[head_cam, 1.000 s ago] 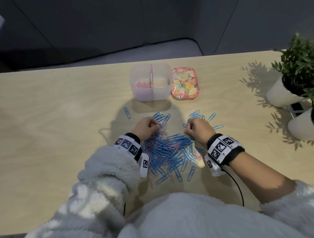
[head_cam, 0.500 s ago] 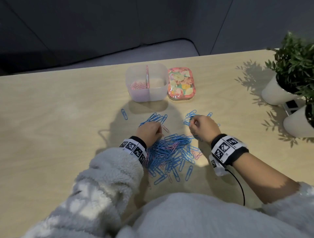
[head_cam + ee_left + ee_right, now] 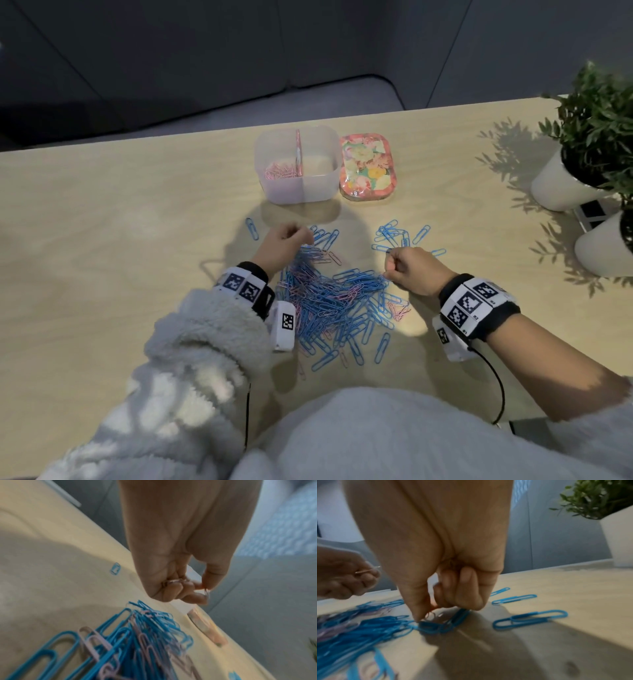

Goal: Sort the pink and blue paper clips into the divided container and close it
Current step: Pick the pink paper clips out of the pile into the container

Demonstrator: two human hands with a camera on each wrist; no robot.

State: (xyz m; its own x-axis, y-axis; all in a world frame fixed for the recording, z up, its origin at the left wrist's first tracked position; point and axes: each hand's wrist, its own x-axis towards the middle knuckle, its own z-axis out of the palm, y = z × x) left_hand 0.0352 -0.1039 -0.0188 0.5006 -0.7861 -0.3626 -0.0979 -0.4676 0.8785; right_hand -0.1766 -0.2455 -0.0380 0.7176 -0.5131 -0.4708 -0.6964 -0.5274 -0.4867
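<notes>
Over one mixed clip pile [image 3: 335, 301], two hands, left hand [image 3: 281, 245] pinching pink clips [image 3: 173, 581], right hand [image 3: 414, 270] pinching blue clips [image 3: 436, 626]

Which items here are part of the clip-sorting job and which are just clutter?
Job:
- divided container, pink clips in its left compartment
- floral lid beside it
- mixed clip pile
- left hand, pinching pink clips
- right hand, picking at the pile's edge

Lying about:
- two potted plants
- marker card beside the pots
</notes>
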